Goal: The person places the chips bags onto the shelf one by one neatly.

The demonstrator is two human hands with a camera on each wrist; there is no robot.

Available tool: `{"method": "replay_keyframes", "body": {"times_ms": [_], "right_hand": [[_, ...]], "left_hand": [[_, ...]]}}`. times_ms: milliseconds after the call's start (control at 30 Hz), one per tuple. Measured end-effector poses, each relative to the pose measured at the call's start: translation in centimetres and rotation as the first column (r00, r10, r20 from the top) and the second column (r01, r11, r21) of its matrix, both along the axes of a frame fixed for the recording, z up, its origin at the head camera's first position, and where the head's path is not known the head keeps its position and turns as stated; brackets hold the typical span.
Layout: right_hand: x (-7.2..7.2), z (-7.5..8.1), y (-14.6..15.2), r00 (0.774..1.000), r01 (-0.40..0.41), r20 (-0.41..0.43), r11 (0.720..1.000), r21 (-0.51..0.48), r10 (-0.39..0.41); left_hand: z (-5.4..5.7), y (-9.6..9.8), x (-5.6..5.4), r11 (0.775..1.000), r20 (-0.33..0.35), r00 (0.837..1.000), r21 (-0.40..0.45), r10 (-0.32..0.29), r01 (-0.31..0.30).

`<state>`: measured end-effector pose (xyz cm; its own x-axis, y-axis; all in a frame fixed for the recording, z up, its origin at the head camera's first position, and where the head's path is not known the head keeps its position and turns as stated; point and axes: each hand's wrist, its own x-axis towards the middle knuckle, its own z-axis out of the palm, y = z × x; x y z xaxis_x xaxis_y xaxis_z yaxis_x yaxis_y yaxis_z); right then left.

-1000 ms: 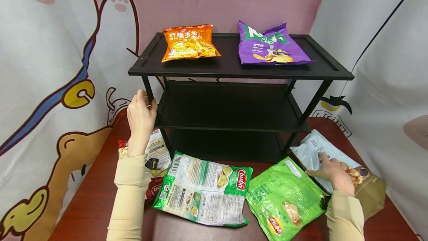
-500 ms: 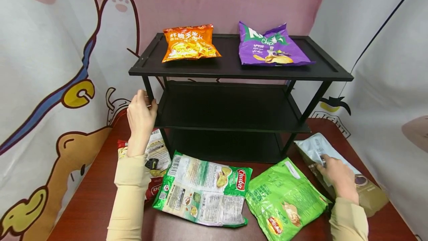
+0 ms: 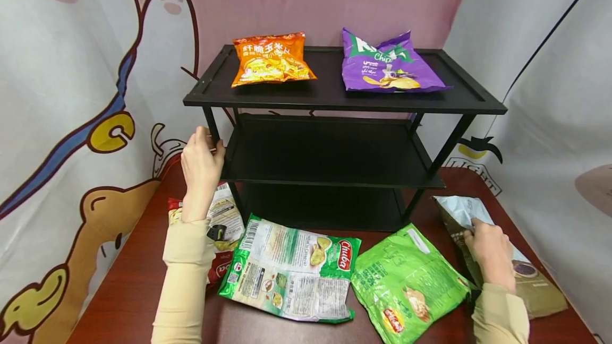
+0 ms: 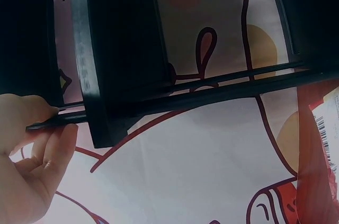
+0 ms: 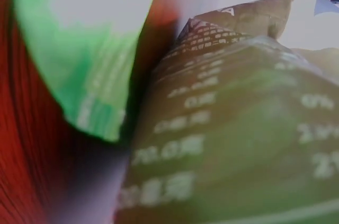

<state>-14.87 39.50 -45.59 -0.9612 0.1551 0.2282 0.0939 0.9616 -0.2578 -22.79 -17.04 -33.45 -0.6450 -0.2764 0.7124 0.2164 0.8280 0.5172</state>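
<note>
My left hand point(image 3: 203, 166) grips the left front post point(image 3: 211, 123) of a black three-tier shelf point(image 3: 325, 150). In the left wrist view, the thumb and fingers point(image 4: 62, 147) pinch the thin black post. On the right, my right hand point(image 3: 492, 256) holds a pale blue and brown snack bag point(image 3: 537, 288) by its left side, fingers curled over the edge. The bag is tipped on its side, its left flank raised. Printed text on the brown back of the bag point(image 5: 228, 128) fills the right wrist view, where the hand itself is hidden.
A green bag point(image 3: 411, 285) lies just left of my right hand. Beside it is a green and white Chuba bag point(image 3: 296, 269). A red bag point(image 3: 222, 267) is partly behind my left arm. Orange point(image 3: 271, 62) and purple point(image 3: 387, 68) bags stand on the top tier.
My right hand has gone from touching the flat-lying bag to gripping its side, tipping it and shifting it slightly right. The left hand stays on the post.
</note>
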Motion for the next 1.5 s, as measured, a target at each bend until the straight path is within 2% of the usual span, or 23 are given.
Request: {"method": "replay_keyframes", "body": {"times_ms": [200, 300, 367, 500, 567, 800, 933, 1067, 1167, 1267, 1333, 1400, 1467, 1500], "right_hand": [[1.0, 1.1, -0.3, 0.992, 0.102, -0.066, 0.994, -0.042, -0.104], [1.5, 2.2, -0.7, 0.976, 0.147, -0.153, 0.986, -0.072, -0.157], [1.8, 3.1, -1.0, 0.951, 0.153, -0.259, 0.985, -0.084, -0.169], [2.7, 5.2, -1.7, 0.873, 0.126, -0.463, 0.988, -0.091, -0.154], [3.2, 6.3, -2.0, 0.834, 0.098, -0.536, 0.991, -0.087, -0.13], [5.4, 9.7, -3.0, 0.741, -0.034, -0.672, 0.998, -0.057, -0.013], [6.4, 11.1, -4.1, 0.679, -0.155, -0.733, 0.984, -0.091, 0.039], [7.2, 12.3, -5.1, 0.631, -0.258, -0.763, 0.966, -0.035, 0.141], [7.6, 12.8, -5.5, 0.596, -0.331, -0.766, 0.943, 0.037, 0.24], [7.9, 13.0, -5.8, 0.548, -0.43, -0.775, 0.901, 0.063, 0.315], [8.0, 13.0, -5.9, 0.524, -0.467, -0.783, 0.882, 0.066, 0.336], [8.2, 13.0, -6.1, 0.486, -0.51, -0.804, 0.858, 0.058, 0.343], [8.5, 13.2, -6.2, 0.48, -0.51, -0.806, 0.858, 0.065, 0.346], [8.6, 13.5, -6.6, 0.462, -0.528, -0.817, 0.847, 0.058, 0.344]], "left_hand": [[0.1, 0.0, 0.0, 1.0, 0.001, 1.0, -0.006, -0.004, 0.004], [0.1, 0.1, 0.0, 1.0, 0.0, 1.0, -0.005, -0.004, 0.004], [0.1, 0.1, 0.0, 1.0, 0.0, 1.0, -0.003, -0.004, 0.004], [0.1, 0.0, 0.0, 1.0, 0.004, 1.0, -0.003, -0.003, 0.003], [0.1, 0.0, 0.0, 1.0, 0.006, 1.0, -0.002, -0.002, 0.002], [0.1, 0.0, 0.1, 1.0, 0.013, 1.0, 0.004, -0.003, 0.003], [0.0, -0.1, 0.1, 1.0, 0.006, 1.0, 0.005, -0.006, 0.006], [0.0, -0.2, 0.0, 1.0, -0.003, 1.0, 0.004, -0.007, 0.007], [-0.1, -0.1, 0.0, 1.0, -0.003, 1.0, 0.001, -0.008, 0.008], [-0.1, -0.1, 0.0, 1.0, -0.001, 1.0, 0.0, -0.003, 0.003], [-0.1, -0.1, 0.0, 1.0, 0.001, 1.0, 0.0, 0.0, 0.0], [-0.1, -0.1, 0.0, 1.0, -0.001, 1.0, 0.0, 0.0, 0.0], [-0.1, -0.1, 0.0, 1.0, -0.005, 1.0, 0.0, -0.001, 0.001], [-0.1, -0.1, 0.0, 1.0, -0.007, 1.0, -0.002, 0.0, 0.0]]}}
